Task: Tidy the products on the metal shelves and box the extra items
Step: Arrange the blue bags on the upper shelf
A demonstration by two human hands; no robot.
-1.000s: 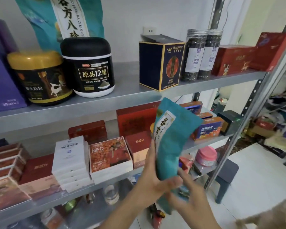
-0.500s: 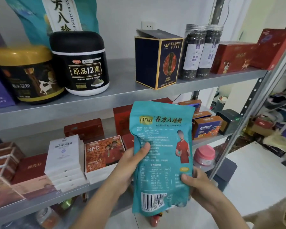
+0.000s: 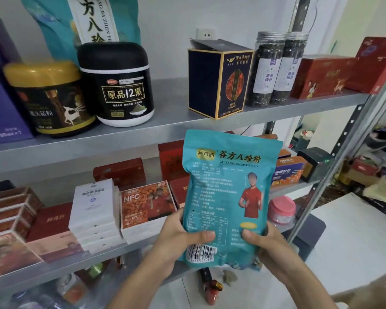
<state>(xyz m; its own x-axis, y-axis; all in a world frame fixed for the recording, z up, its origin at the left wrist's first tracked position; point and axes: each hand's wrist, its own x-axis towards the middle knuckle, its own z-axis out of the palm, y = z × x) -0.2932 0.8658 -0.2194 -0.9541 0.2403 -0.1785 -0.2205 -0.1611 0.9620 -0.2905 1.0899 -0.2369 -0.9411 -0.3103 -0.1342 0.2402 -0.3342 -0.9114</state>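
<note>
Both hands hold a teal pouch upright in the air in front of the metal shelves. Its printed back, with a barcode near the bottom left corner, faces the camera. The left hand grips the pouch's lower left edge and the right hand grips its lower right edge. Each thumb is pressed on the front, and the fingers are wrapped behind the pouch, out of sight. The pouch rests on neither shelf. Its top sits just below the front edge of the upper shelf, and its body covers part of the middle shelf behind it.

On the upper shelf, towards the left end, a yellow-lidded jar and a black jar stand side by side, with a purple box to the left of them. A second teal pouch stands upright behind the two jars, against the wall. Near the middle of the front edge stands a navy box with its top flap open. Just to the right of it are two clear jars with dark contents, then a red box towards the right end.

On the middle shelf a stack of white boxes stands near the front edge, with an orange NFC box just beside it on the right. A pink-lidded jar shows to the right of the held pouch.
</note>
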